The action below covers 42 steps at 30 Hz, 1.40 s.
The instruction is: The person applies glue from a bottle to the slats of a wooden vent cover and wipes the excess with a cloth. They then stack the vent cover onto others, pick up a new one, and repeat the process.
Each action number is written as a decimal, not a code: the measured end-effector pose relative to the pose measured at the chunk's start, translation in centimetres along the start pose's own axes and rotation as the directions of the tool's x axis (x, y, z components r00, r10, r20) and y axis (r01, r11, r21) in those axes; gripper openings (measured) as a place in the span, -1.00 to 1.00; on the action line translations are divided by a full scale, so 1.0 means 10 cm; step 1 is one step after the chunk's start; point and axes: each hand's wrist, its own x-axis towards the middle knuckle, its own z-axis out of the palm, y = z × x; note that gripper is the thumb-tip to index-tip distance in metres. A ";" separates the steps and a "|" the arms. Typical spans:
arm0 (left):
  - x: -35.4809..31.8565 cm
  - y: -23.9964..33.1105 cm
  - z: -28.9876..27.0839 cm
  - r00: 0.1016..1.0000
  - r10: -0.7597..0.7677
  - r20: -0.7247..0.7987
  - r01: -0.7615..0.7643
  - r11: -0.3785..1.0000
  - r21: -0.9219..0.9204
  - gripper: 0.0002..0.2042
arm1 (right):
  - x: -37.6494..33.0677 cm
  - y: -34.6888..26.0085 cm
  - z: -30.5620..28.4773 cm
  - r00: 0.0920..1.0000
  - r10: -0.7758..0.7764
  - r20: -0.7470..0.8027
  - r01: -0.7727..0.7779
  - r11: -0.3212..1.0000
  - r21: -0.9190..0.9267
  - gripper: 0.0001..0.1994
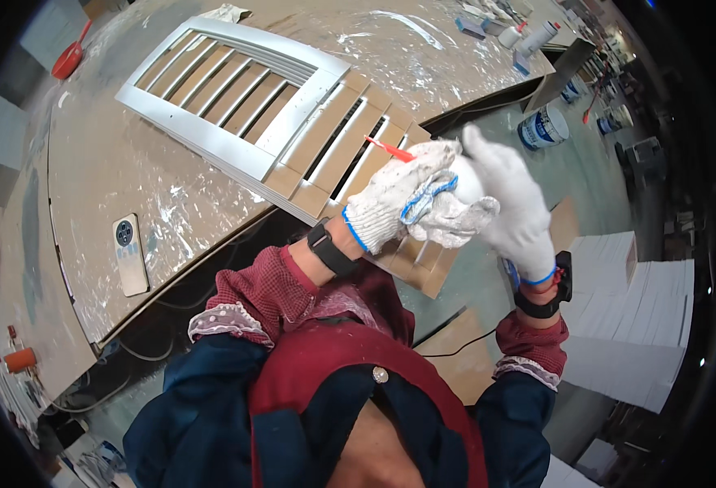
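Note:
My left hand (398,191), in a white knit glove with a blue cuff edge, is closed around a slim red tool (389,149) with a pale thin tip pointing left. Against its palm side bunches a crumpled, stained white cloth (459,218) with a blue edge, perhaps a spare glove. Facing it, my right hand (514,199), also gloved in white, has its fingers stretched upward and is slightly blurred. Below the hands, a white louvred panel (293,122) lies on cardboard strips (346,150) that jut past the table edge.
The paint-smeared table (97,244) carries a phone (131,254), a red pan-like scoop (68,61) and several bottles (541,37). A white bucket (543,128) stands on the floor at right. Stacked white boards (626,325) lie beside my right forearm. A dark cable (463,348) runs nearby.

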 end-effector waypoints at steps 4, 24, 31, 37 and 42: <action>0.35 0.15 -0.16 0.975 0.176 0.132 -0.171 0.984 -0.051 -0.57 | 0.19 0.26 0.07 0.941 0.294 -0.168 -0.134 0.779 0.613 -0.23; 0.97 0.30 -0.67 0.619 0.735 0.277 -0.377 -0.032 0.926 -0.27 | 1.41 0.71 0.62 0.955 -0.023 -0.297 0.127 0.933 0.336 -0.29; 1.02 0.38 -0.79 0.544 0.819 0.183 -0.370 0.039 0.928 -0.41 | 1.73 0.80 0.82 0.941 -0.071 -0.331 0.187 0.924 0.334 -0.22; 0.92 0.38 -0.83 0.539 0.833 0.129 -0.349 0.081 0.934 -0.43 | 1.81 0.78 0.85 0.954 -0.069 -0.293 0.196 0.881 0.431 -0.21; 0.90 0.36 -0.82 0.532 0.839 0.115 -0.356 0.099 0.929 -0.46 | 1.88 0.78 0.83 0.931 -0.218 -0.293 0.277 0.944 0.179 -0.22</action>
